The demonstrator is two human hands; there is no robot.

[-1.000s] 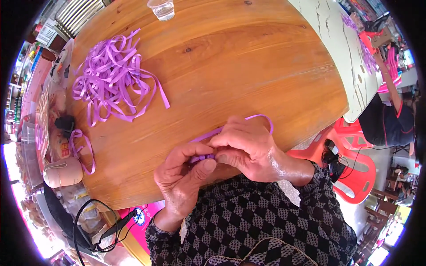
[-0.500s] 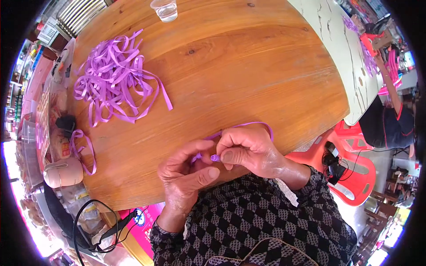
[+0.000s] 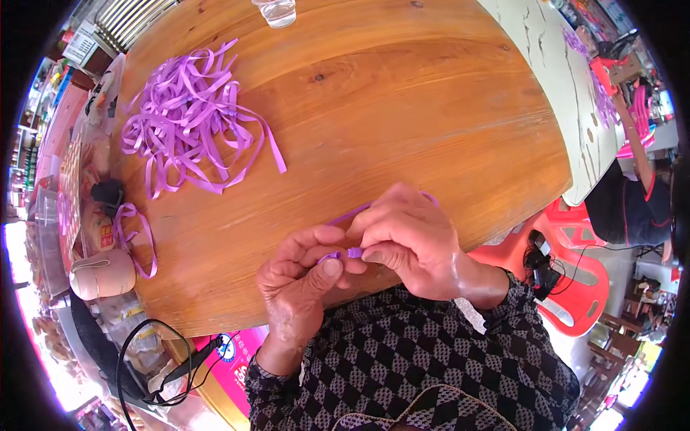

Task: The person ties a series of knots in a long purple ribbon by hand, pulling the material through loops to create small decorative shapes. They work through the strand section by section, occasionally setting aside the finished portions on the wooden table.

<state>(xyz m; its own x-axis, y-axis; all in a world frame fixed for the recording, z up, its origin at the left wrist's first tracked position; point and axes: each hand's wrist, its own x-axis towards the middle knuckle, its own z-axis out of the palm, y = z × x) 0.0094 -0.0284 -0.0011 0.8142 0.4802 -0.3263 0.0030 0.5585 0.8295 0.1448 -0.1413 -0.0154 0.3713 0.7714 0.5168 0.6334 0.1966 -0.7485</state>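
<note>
Near the table's front edge, my left hand pinches a small purple piece between thumb and fingers; it looks like one end of a lanyard. My right hand grips a small purple plastic connector with thumb and forefinger. The two purple pieces face each other with a narrow gap between them. A thin purple strap runs behind my fingers and shows again past my right knuckles. Its middle is hidden by the hand.
A tangled heap of purple straps lies at the table's far left, with a loose strap nearer. A pink rounded case stands at the left edge, a clear cup of liquid at the back. Red stools and another person are right.
My left thumb and fingers have closed on the small purple piece and turned it toward the connector. My right hand has turned slightly, its fingers rising. The view has shifted a little.
</note>
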